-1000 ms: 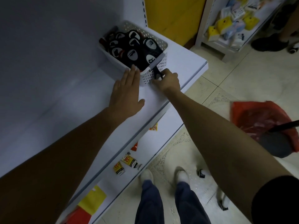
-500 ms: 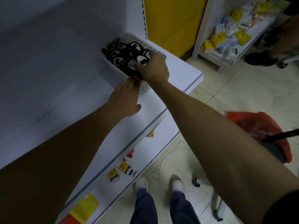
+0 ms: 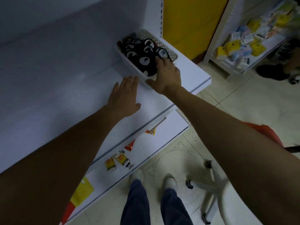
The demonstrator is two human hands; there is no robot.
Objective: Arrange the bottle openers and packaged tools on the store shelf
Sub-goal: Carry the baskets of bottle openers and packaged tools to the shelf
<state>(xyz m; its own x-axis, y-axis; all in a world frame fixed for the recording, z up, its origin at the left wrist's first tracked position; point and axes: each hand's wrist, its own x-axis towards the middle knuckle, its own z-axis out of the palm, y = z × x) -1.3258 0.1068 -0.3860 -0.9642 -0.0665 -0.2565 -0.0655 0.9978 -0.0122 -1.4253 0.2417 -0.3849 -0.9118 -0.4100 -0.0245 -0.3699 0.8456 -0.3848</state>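
Reaching into the white perforated basket that stood at the far end of the store shelf, the right hand lay across the basket's near rim, its fingers spread over the black packaged tools stacked inside. Whether those fingers pinched one card or only pressed the stack flat could not be told, as the hand hid its own fingertips; it appeared to be resting on them. The left hand was open and empty, palm down on the shelf just beside the basket's near corner, its fingertips close to the wall, perhaps steadying it.

Only the head view was given, and it was dim, so the pack printing was unreadable. Below the basket's shelf, a lower shelf carried a few small yellow tubes and orange packets, well apart from the basket.

Judging by this, the step in hand was tidying the packs within the basket. The next move probably called for squaring the stack upright while the left hand kept the basket from sliding.
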